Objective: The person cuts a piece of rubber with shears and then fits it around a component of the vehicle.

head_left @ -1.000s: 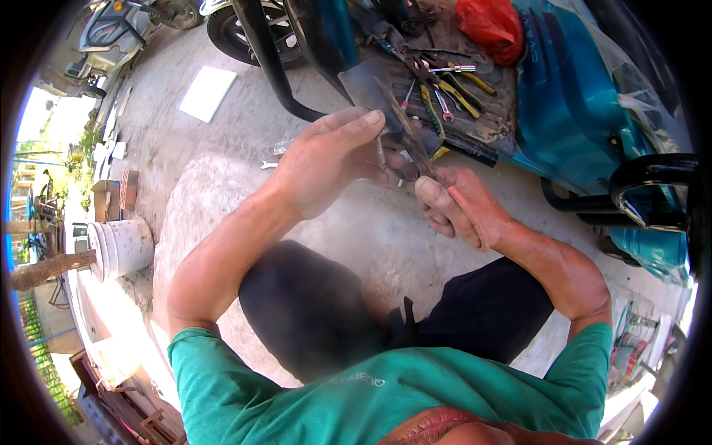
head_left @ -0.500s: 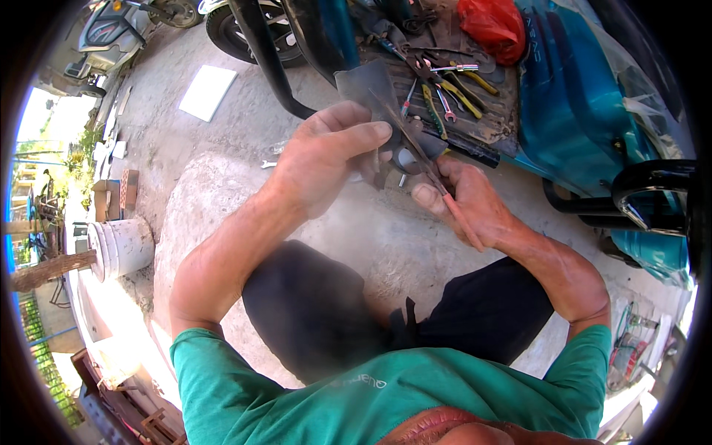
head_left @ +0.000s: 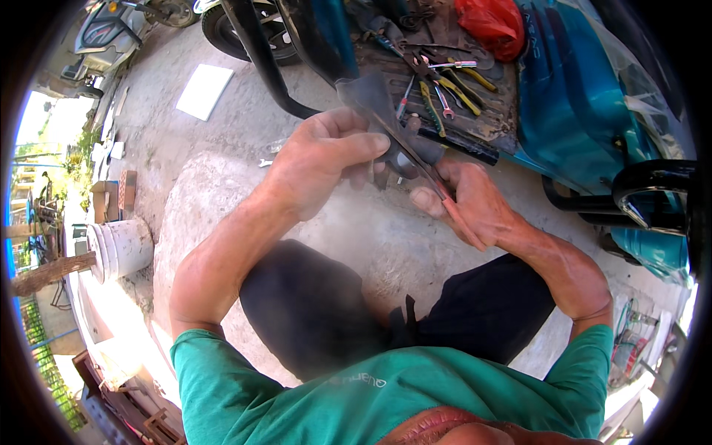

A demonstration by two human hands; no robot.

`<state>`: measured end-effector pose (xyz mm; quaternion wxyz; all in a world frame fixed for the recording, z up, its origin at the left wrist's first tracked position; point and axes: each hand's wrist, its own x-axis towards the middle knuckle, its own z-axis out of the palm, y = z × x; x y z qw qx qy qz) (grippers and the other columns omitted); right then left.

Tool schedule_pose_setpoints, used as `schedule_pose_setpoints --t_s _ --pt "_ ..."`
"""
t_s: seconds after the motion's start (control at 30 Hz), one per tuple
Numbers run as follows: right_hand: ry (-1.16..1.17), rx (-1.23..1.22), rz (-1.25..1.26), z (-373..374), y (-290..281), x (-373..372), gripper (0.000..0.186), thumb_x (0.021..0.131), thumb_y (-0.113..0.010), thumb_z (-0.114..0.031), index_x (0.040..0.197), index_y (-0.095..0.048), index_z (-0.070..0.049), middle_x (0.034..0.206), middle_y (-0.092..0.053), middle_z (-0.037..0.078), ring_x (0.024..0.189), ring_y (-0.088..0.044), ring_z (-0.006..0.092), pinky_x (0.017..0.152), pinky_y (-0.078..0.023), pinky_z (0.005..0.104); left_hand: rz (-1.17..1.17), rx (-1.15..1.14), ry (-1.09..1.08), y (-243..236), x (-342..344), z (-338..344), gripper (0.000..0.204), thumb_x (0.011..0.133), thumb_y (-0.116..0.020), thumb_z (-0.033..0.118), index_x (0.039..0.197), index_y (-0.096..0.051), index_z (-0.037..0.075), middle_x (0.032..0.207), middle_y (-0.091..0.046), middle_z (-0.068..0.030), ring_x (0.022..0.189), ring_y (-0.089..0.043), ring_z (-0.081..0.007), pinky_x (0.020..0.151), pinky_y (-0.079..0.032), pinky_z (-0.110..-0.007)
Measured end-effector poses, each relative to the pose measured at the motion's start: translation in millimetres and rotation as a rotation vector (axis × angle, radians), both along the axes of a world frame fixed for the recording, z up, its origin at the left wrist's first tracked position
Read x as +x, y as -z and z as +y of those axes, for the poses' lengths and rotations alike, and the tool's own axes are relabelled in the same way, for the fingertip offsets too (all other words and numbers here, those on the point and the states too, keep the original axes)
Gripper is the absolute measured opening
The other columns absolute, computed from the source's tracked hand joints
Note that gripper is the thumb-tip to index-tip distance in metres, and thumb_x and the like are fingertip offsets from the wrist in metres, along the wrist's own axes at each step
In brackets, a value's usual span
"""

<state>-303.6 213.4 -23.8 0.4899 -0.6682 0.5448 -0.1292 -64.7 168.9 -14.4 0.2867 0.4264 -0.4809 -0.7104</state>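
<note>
My left hand (head_left: pixel 315 152) is closed, with its thumb and fingers pinching a dark grey, flexible-looking piece (head_left: pixel 363 93) above my knees. Part of that piece is hidden by my fingers. In my right hand (head_left: pixel 475 196) is a long, narrow, dark-bladed tool (head_left: pixel 461 219) with an orange-red handle; its exact kind cannot be made out. The handle crosses my palm, and the blade slants up and left across the grey piece, close to my left thumb. Around the blade, beside my right fingers, shows more dark material with a rounded part.
A teal vehicle (head_left: pixel 571 96) with black bars stands at the upper right. On its footboard lie several pliers and wrenches (head_left: pixel 449 102) and a red plastic bag (head_left: pixel 489 26). A white bucket (head_left: pixel 122 248) and a white panel (head_left: pixel 205 91) are on the left.
The tool has shifted slightly against the grey piece, whose upper part now looks more bent. Both hands keep their hold in nearly the same place.
</note>
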Motion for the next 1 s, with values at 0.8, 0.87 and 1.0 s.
schedule_pose_setpoints --t_s 0.8,0.87,1.0 --pt "-0.031 0.066 0.027 3.1 -1.7 -1.0 0.074 0.079 -0.069 -0.069 0.096 -0.068 0.004 0.069 -0.059 0.011 0.067 -0.056 0.0221 0.064 -0.046 0.0397 -0.082 -0.117 0.0 -12.4 9.6 3.4 0.041 0.087 -0.069 0.017 0.121 -0.061 -0.004 0.09 -0.069 -0.0076 0.073 -0.062 -0.0107 0.06 -0.046 -0.023" --pt "-0.024 0.091 0.041 2.2 -7.8 0.1 0.071 0.079 -0.071 -0.066 0.095 -0.068 0.003 0.07 -0.06 0.012 0.067 -0.057 0.0232 0.065 -0.047 0.0402 -0.103 -0.119 -0.002 -11.0 9.6 2.6 0.041 0.086 -0.069 0.016 0.121 -0.061 -0.004 0.09 -0.069 -0.0075 0.072 -0.061 -0.0104 0.06 -0.046 -0.023" --pt "-0.036 0.054 0.124 -1.2 -9.6 0.2 0.067 0.078 -0.073 -0.059 0.104 -0.069 0.002 0.075 -0.063 0.014 0.069 -0.059 0.0263 0.068 -0.048 0.0406 -0.147 -0.127 0.016 -11.7 10.7 0.5 0.04 0.085 -0.069 0.016 0.119 -0.061 -0.004 0.088 -0.068 -0.0066 0.07 -0.059 -0.0098 0.059 -0.046 -0.023"
